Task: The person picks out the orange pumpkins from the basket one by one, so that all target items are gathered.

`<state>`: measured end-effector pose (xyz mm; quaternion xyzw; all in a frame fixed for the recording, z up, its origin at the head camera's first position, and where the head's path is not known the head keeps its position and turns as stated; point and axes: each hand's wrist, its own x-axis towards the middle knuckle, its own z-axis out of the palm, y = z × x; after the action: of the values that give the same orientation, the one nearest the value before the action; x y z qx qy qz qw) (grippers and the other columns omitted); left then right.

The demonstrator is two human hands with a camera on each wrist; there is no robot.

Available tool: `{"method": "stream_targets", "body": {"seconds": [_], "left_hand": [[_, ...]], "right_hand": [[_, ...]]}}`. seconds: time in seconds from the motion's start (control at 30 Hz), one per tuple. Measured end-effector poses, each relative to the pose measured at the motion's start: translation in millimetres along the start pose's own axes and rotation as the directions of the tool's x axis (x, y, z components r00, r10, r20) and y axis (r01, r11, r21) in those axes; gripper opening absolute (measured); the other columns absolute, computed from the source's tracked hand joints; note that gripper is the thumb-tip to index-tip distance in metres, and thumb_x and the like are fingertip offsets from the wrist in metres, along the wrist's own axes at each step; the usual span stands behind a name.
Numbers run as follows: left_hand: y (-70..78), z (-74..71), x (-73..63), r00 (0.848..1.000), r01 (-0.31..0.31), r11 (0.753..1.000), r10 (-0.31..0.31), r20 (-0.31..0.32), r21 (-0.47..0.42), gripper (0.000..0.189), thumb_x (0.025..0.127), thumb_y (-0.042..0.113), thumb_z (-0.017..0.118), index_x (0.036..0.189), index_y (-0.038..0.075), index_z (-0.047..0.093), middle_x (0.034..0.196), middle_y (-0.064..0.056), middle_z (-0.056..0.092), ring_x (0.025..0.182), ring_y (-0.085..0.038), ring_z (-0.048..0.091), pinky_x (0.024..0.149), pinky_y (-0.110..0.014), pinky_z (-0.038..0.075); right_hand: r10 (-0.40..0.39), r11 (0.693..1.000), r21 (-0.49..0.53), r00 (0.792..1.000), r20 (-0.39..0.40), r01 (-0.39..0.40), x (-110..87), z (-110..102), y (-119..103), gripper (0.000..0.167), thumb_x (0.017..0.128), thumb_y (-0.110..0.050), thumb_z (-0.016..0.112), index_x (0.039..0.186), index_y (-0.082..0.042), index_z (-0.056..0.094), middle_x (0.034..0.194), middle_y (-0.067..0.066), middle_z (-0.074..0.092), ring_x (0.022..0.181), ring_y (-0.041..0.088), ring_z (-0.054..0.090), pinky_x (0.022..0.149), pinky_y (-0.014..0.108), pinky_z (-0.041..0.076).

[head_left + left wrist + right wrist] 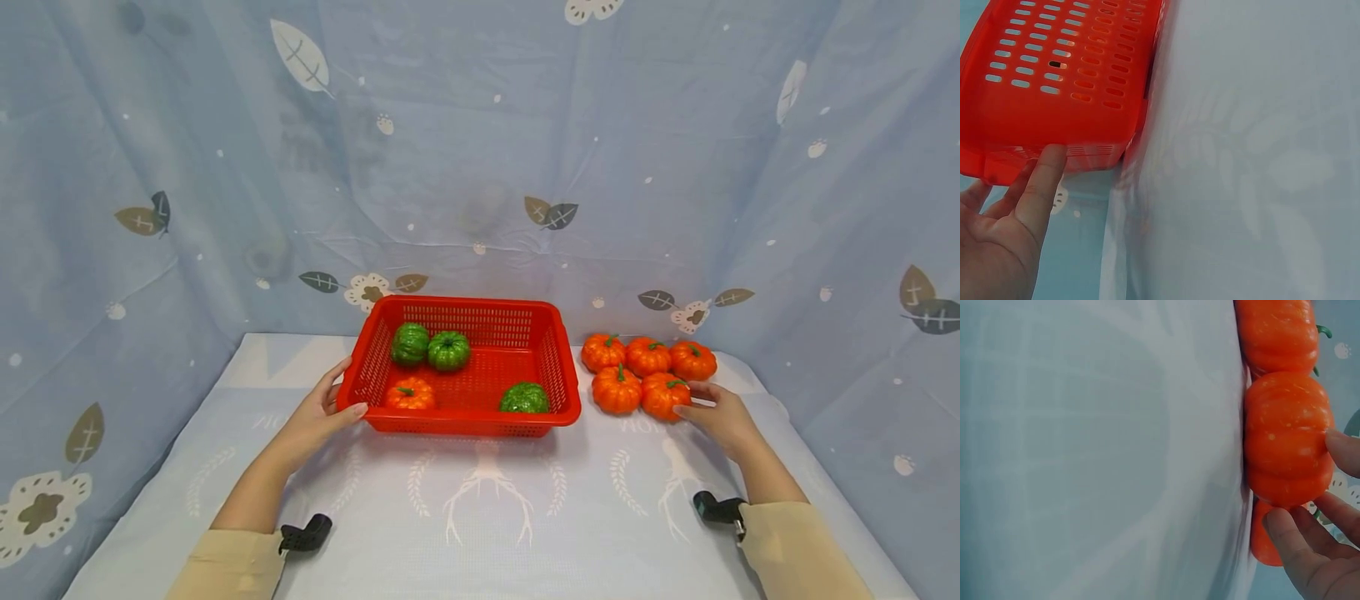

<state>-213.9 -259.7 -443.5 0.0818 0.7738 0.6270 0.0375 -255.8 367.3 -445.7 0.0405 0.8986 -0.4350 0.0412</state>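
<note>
A red plastic basket (472, 422) stands on the cloth-covered table. My left hand (318, 414) rests against its left end, the thumb at the front corner and the fingers along the outer side. In the left wrist view, a fairly straight fingertip touches the outside of the basket (1054, 119). On the right, my right hand (723, 417) pinches a small orange pumpkin (663, 397) at the front right of a cluster. The right wrist view shows its digits round this pumpkin (1288, 437), near its top and at its side.
Inside the basket are two green pumpkins (448, 351) at the back left, an orange pumpkin (410, 393) at the front left and a green pumpkin (524, 398) at the front right. Several orange pumpkins (617, 389) sit close together right of the basket. A patterned curtain (480, 167) hangs behind.
</note>
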Motion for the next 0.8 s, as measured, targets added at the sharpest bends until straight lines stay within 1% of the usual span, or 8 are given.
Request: {"method": "stream_targets", "body": {"seconds": [0.1, 0.3, 0.5, 0.6, 0.63, 0.7, 0.77, 0.8], "left_hand": [[0.0, 0.2, 0.2, 1.000, 0.000, 1.000, 0.000, 0.002, 0.002, 0.090, 0.094, 0.015, 0.069, 0.162, 0.019, 0.010, 0.154, -0.027, 0.034, 0.136, -0.045, 0.041, 0.091, -0.021, 0.050], [0.7, -1.3, -1.0, 1.000, 0.006, 1.000, -0.006, -0.001, 0.023, 0.090, 0.094, 0.015, 0.068, 0.162, 0.020, 0.010, 0.155, -0.026, 0.033, 0.138, -0.043, 0.041, 0.093, -0.023, 0.050], [0.1, -2.4, -2.2, 1.000, 0.011, 1.000, -0.011, -0.001, 0.023, 0.089, 0.095, 0.015, 0.068, 0.162, 0.021, 0.009, 0.155, -0.026, 0.033, 0.137, -0.043, 0.041, 0.093, -0.023, 0.051], [0.1, -1.9, -2.1, 1.000, 0.008, 1.000, -0.008, 0.002, 0.020, 0.089, 0.095, 0.014, 0.067, 0.162, 0.021, 0.009, 0.155, -0.026, 0.032, 0.137, -0.044, 0.041, 0.093, -0.023, 0.051], [0.3, -1.6, -2.1, 1.000, 0.008, 1.000, -0.008, 0.002, 0.021, 0.089, 0.095, 0.015, 0.067, 0.162, 0.021, 0.009, 0.155, -0.026, 0.032, 0.137, -0.044, 0.041, 0.093, -0.024, 0.051], [1.2, -1.1, -1.9, 1.000, 0.008, 1.000, -0.008, 0.001, 0.021, 0.089, 0.095, 0.014, 0.067, 0.162, 0.021, 0.010, 0.155, -0.026, 0.032, 0.137, -0.044, 0.041, 0.094, -0.025, 0.051], [2.1, -0.5, -1.6, 1.000, 0.007, 1.000, -0.007, -0.001, 0.021, 0.089, 0.095, 0.014, 0.067, 0.162, 0.021, 0.010, 0.155, -0.026, 0.032, 0.137, -0.044, 0.041, 0.094, -0.026, 0.052], [2.3, -0.3, -1.3, 1.000, 0.007, 1.000, -0.007, -0.001, 0.020, 0.089, 0.095, 0.014, 0.067, 0.162, 0.021, 0.010, 0.155, -0.026, 0.032, 0.137, -0.044, 0.041, 0.094, -0.027, 0.052]], "right_hand": [[-0.007, 1.000, -0.011, 1.000, 0.003, 0.007, -4.1, -5.5, -5.4, 0.069, 0.097, -0.024, 0.066, 0.147, 0.011, 0.034, 0.147, 0.036, 0.037, 0.130, 0.052, 0.043, 0.104, 0.057, 0.043], [-0.013, 1.000, 0.020, 1.000, -0.010, 0.014, -14.5, -13.2, -26.6, 0.068, 0.100, -0.035, 0.061, 0.148, 0.007, 0.037, 0.149, 0.034, 0.036, 0.132, 0.052, 0.041, 0.106, 0.064, 0.037], [-0.066, 0.996, 0.050, 0.993, -0.095, 0.071, -24.0, -10.5, -50.9, 0.063, 0.102, -0.039, 0.057, 0.144, 0.005, 0.044, 0.145, 0.031, 0.041, 0.129, 0.049, 0.044, 0.105, 0.065, 0.037], [-0.080, 0.995, 0.055, 0.986, -0.150, 0.089, -31.6, -5.5, -64.7, 0.059, 0.102, -0.039, 0.056, 0.142, 0.004, 0.048, 0.142, 0.029, 0.046, 0.124, 0.043, 0.049, 0.105, 0.063, 0.039], [-0.090, 0.994, 0.049, 0.982, -0.167, 0.099, -34.4, -3.5, -69.9, 0.057, 0.102, -0.038, 0.056, 0.141, 0.004, 0.050, 0.140, 0.027, 0.048, 0.121, 0.037, 0.053, 0.104, 0.058, 0.043], [-0.118, 0.991, 0.039, 0.973, -0.196, 0.128, -39.3, 1.8, -81.3, 0.055, 0.102, -0.037, 0.057, 0.139, 0.003, 0.053, 0.138, 0.026, 0.052, 0.117, 0.032, 0.056, 0.101, 0.040, 0.049], [-0.162, 0.984, 0.035, 0.963, -0.217, 0.174, -43.2, 8.4, -92.7, 0.052, 0.102, -0.036, 0.058, 0.137, 0.002, 0.055, 0.136, 0.024, 0.054, 0.115, 0.029, 0.058, 0.093, 0.024, 0.050], [-0.183, 0.980, 0.032, 0.958, -0.219, 0.194, -44.8, 11.8, -98.8, 0.050, 0.102, -0.035, 0.059, 0.136, 0.001, 0.056, 0.134, 0.023, 0.055, 0.115, 0.030, 0.058, 0.089, 0.019, 0.048]]}}
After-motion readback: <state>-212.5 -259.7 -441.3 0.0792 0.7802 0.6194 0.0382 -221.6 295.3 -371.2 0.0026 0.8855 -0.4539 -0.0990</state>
